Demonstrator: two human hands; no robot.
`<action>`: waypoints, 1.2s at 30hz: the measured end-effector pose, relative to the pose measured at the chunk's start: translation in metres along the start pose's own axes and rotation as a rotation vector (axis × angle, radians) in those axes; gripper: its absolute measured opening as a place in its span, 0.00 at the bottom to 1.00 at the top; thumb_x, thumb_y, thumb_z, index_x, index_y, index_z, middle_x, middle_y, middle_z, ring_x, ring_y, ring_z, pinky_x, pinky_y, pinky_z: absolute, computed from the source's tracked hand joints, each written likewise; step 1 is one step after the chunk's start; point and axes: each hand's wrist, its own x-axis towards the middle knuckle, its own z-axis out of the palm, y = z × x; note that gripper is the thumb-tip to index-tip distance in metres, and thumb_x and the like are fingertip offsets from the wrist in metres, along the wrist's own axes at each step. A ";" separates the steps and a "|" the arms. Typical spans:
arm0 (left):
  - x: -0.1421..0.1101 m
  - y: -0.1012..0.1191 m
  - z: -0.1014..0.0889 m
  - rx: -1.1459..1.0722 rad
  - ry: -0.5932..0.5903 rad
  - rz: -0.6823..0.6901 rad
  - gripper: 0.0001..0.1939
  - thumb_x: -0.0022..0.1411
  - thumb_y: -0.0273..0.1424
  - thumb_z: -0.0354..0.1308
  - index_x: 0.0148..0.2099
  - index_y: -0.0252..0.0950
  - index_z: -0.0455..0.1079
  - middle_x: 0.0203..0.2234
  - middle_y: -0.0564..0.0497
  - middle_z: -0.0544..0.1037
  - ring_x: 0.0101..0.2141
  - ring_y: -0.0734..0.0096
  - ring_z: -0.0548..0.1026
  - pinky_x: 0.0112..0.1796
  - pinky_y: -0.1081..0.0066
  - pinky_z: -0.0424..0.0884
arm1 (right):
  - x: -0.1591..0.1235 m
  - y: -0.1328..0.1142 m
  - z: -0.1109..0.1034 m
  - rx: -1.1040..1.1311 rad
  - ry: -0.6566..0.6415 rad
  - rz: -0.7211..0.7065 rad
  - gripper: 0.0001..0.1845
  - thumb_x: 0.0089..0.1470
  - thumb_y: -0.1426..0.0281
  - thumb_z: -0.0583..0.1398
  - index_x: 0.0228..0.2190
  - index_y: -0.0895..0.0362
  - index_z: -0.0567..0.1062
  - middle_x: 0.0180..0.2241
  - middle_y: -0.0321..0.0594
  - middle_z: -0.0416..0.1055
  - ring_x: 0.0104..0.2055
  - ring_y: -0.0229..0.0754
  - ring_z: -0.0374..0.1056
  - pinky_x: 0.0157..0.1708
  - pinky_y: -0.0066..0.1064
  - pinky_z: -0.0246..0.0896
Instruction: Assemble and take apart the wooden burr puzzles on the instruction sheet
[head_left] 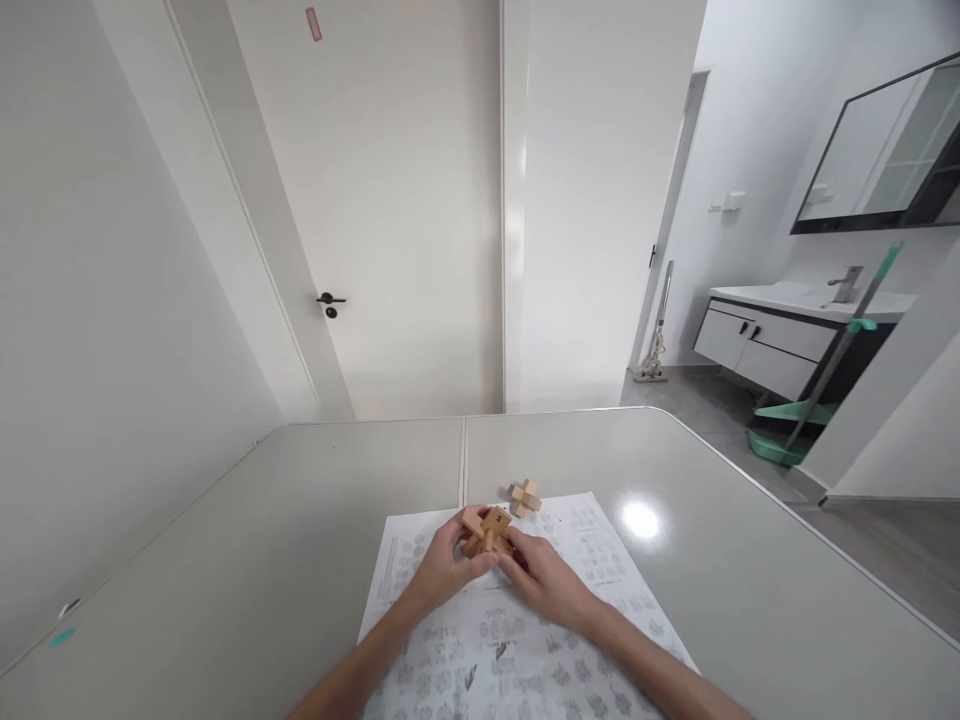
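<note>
Between my two hands is a wooden interlocking puzzle [495, 522], made of several crossing pieces, one marked with a "2". My left hand [448, 562] grips it from the left, thumb at the front. From the right, my right hand [541, 575] is closed on the same puzzle, its thumb close to the left one. Fingers cover the puzzle's sides. Just beyond my right hand, a smaller cross-shaped wooden puzzle [525, 497] rests at the far edge of a printed paper sheet [510, 640].
The sheet lies on a pale grey table [300, 560] with a seam [463, 465] running away from me. Behind stands a white door [405, 220] with a black handle [330, 299]. At the right are a sink cabinet [772, 340], a mop [660, 330] and a green dustpan [776, 448].
</note>
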 end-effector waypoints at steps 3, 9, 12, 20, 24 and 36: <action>0.000 -0.002 0.000 0.003 0.005 0.001 0.30 0.59 0.36 0.64 0.62 0.38 0.64 0.55 0.41 0.75 0.55 0.52 0.72 0.55 0.58 0.68 | 0.000 0.000 0.000 -0.008 -0.004 0.005 0.14 0.68 0.59 0.51 0.34 0.54 0.65 0.29 0.36 0.70 0.28 0.40 0.61 0.27 0.29 0.50; 0.000 -0.001 -0.001 0.007 0.015 0.001 0.31 0.58 0.38 0.65 0.62 0.37 0.64 0.55 0.41 0.75 0.55 0.52 0.73 0.55 0.58 0.68 | -0.001 0.000 0.000 -0.010 0.003 -0.003 0.12 0.68 0.61 0.51 0.35 0.54 0.66 0.30 0.36 0.71 0.28 0.41 0.62 0.28 0.29 0.51; 0.000 0.002 0.000 0.011 0.014 0.008 0.31 0.58 0.38 0.66 0.62 0.37 0.64 0.54 0.41 0.75 0.53 0.53 0.73 0.55 0.58 0.68 | 0.000 0.002 0.001 0.003 0.016 -0.017 0.11 0.68 0.61 0.52 0.36 0.54 0.67 0.30 0.36 0.70 0.28 0.40 0.62 0.29 0.29 0.51; 0.001 0.005 0.002 0.023 0.036 0.014 0.32 0.56 0.39 0.67 0.61 0.38 0.65 0.54 0.41 0.75 0.53 0.53 0.74 0.54 0.59 0.69 | 0.003 0.009 0.001 0.052 0.024 -0.001 0.13 0.67 0.59 0.53 0.35 0.55 0.68 0.26 0.33 0.67 0.25 0.38 0.58 0.26 0.28 0.48; 0.001 0.005 0.001 0.021 0.028 0.018 0.33 0.56 0.40 0.67 0.61 0.38 0.65 0.54 0.41 0.75 0.53 0.53 0.74 0.54 0.59 0.69 | 0.002 0.009 0.001 0.051 0.031 -0.004 0.13 0.67 0.60 0.53 0.35 0.55 0.69 0.26 0.34 0.67 0.25 0.38 0.58 0.26 0.28 0.48; 0.002 0.002 0.001 0.031 0.078 0.028 0.33 0.55 0.41 0.68 0.61 0.39 0.65 0.53 0.42 0.76 0.52 0.53 0.74 0.53 0.60 0.69 | 0.004 -0.001 -0.004 0.396 -0.049 0.094 0.18 0.64 0.52 0.54 0.34 0.55 0.68 0.23 0.31 0.61 0.20 0.35 0.57 0.22 0.27 0.51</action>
